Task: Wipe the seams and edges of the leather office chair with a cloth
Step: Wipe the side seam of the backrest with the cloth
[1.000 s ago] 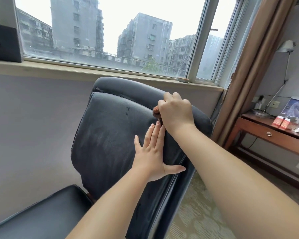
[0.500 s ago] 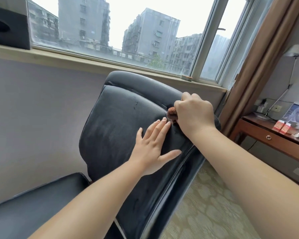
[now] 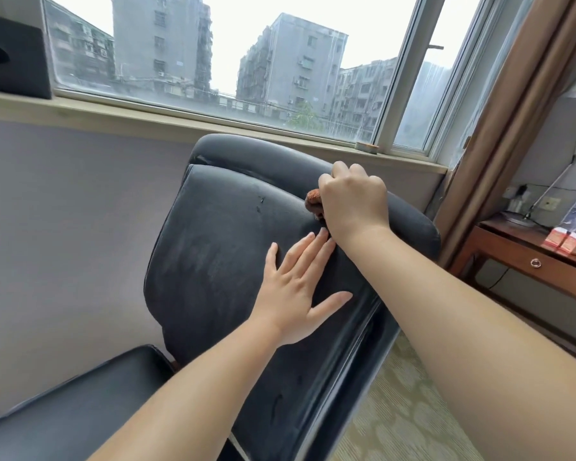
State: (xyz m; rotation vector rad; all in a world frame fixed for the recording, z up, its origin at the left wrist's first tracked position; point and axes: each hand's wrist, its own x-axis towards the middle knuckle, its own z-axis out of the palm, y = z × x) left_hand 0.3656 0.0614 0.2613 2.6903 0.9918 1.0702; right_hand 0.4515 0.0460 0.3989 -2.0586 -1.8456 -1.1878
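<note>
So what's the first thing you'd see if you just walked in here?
Probably the big black leather chair in the middle, with two hands on its backrest. The left hand lies flat on it, and the right hand grips a brownish cloth near the top seam. Behind it, a wide window shows grey buildings.

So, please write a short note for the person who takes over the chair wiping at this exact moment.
Right hand: grips the bunched brown cloth, pressed at the seam near the top of the chair backrest.
Left hand: open, flat on the backrest cushion just below the right hand, bracing it.
Done: cannot be judged from this view; the cushion face shows pale smears.
Left: probably continue along the top seam, then the side edges and the seat.
</note>
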